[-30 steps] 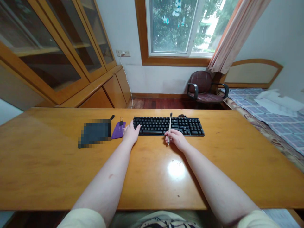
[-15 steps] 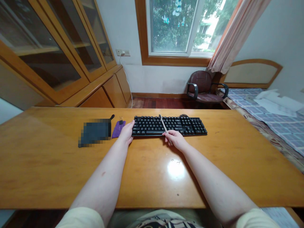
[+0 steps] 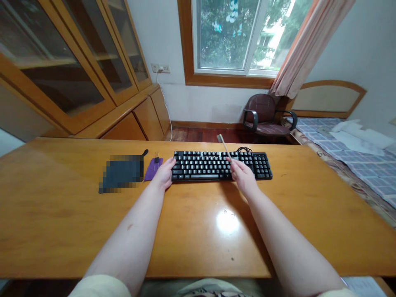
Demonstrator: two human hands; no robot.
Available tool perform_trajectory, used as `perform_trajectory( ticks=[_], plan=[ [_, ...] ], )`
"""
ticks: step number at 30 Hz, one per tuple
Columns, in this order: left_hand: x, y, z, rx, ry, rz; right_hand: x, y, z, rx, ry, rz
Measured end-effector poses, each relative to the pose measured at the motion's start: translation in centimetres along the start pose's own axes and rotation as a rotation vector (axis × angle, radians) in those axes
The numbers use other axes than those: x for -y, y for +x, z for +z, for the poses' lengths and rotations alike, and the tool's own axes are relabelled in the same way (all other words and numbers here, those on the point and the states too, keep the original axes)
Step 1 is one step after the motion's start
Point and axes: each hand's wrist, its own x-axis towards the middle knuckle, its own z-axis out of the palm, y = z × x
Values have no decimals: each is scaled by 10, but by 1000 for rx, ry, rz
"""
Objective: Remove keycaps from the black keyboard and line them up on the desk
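A black keyboard lies on the wooden desk, its coiled cable bunched behind the right part. Around its left end is my left hand, closed with the thumb on top near the edge keys. My right hand pinches the handle of a slim, pale toothbrush. The brush head points up and away, raised above the keyboard's back edge and apart from the keys. Some keys on the right are hidden behind this hand.
Left of the keyboard lie a purple pouch with a black binder clip on it and a dark, pixelated pouch. Beyond the desk stand a glass-door cabinet, an armchair and a bed.
My right hand has lifted the toothbrush off the keys and moved it right and away from me. My left hand stays at the keyboard's left end; the keyboard's front now looks slightly tipped up.
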Motion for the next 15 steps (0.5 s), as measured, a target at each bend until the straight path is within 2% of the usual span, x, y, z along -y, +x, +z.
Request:
perform_trajectory(
  ticks=[3,9,11,15],
  plan=[
    [-4,1,-4,52,6,-14,26,13,-10,-79,89,-15],
    [-2,3,-7,61,71,-13,61,53,-39,-165,128,-212],
    [3,5,-7,-4,134,22,63,62,-45,-134,166,-222],
    [15,9,-5,-161,302,133,58,69,-48,40,91,-204]
  ],
)
